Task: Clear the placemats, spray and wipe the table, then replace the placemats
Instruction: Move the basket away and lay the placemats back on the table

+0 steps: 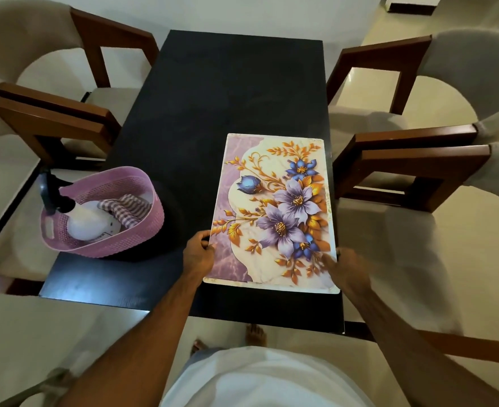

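Observation:
A floral placemat [274,212] with purple, blue and gold flowers lies on the near right part of the black table [213,98]. My left hand [198,254] pinches the mat's near left edge, thumb on top. On the near right edge my right hand [345,267] holds the mat, its thumb lying over the printed surface. The mat's near end looks slightly raised off the table. A white spray bottle [88,220] with a black trigger and a checked cloth [127,208] lie in a pink basket [107,248] at the table's near left.
Several wooden chairs with beige cushions stand close on both sides of the table, such as one at the left [51,116] and one at the right [412,165]. The far half of the dark tabletop shows bare. My feet [255,333] show under the near edge.

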